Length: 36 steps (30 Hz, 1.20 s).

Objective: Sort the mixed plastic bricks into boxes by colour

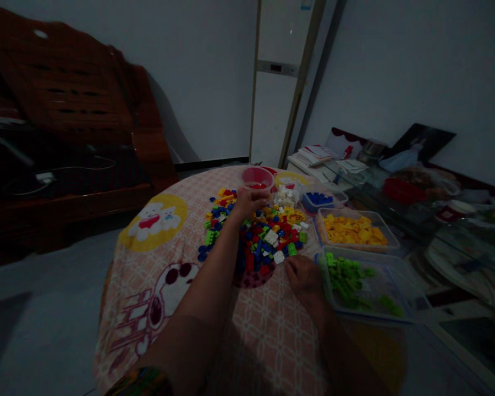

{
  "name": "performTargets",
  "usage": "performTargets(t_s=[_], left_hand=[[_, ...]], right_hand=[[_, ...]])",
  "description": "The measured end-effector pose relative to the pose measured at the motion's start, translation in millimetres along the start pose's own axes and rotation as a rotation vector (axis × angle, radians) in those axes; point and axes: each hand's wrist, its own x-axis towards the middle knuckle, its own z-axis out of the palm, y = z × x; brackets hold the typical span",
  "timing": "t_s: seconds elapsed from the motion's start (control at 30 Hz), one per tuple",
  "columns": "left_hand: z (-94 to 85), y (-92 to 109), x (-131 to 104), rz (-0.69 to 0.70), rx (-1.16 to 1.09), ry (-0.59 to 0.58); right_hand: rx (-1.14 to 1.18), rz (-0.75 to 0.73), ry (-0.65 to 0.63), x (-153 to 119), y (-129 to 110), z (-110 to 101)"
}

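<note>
My left hand reaches across the brick pile to the near side of a round pinkish tub; some red bricks show inside it. Its fingers are bent together, and whatever they may hold is hidden. A heap of mixed toy building bricks in red, blue, green, yellow and white lies under and beside that arm. At the near right edge of the heap is my right hand, fingers curled, close to a white brick and a green brick. What is in these fingers cannot be made out.
On the right stand clear boxes of yellow bricks, green bricks and blue bricks. White bricks are grouped behind the heap. A patterned cloth covers the round table. A cluttered glass table adjoins; a wooden bench stands left.
</note>
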Motion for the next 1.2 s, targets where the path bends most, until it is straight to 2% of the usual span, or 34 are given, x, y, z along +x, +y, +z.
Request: performTargets(t_s=[0.13,0.2,0.37,0.43,0.6,0.67,0.77,0.9,0.97,1.1,1.2], left_hand=[[7.8,5,-2,0.044,0.411,-0.107],[8.6,9,-4,0.058,0.548,-0.138],[15.0,19,-8,0.081,0.637,-0.241],[26.5,22,-11,0.115,0.670,-0.276],[69.6,22,-22,0.195,0.894,-0.400],[82.2,20,-26,0.207,0.989,-0.390],[89.2,18,-30,0.206,1.059,-0.360],[83.0,21,-27,0.158,0.998,-0.367],[76.7,23,-24,0.141,0.905,-0.322],[58.6,19,-15,0.144,0.612,-0.084],[40.9,9,-6,0.069,0.231,0.084]], right_hand=[[0.008,0.000,-0.016,0,0,-1],[0.011,0.002,-0.013,0,0,0],[-0.010,0.016,0.001,0,-1,1],[-0.010,0.005,-0.001,0,-1,0],[-0.003,0.002,-0.013,1,-1,-1],[-0.002,0.005,-0.014,1,-1,-1],[-0.006,0.007,-0.015,1,-1,-1],[-0.015,0.009,-0.023,1,-1,0],[-0.013,0.007,-0.024,1,-1,0],[-0.007,0.014,-0.028,1,-2,-1],[-0.011,0.013,-0.022,1,-2,-1]])
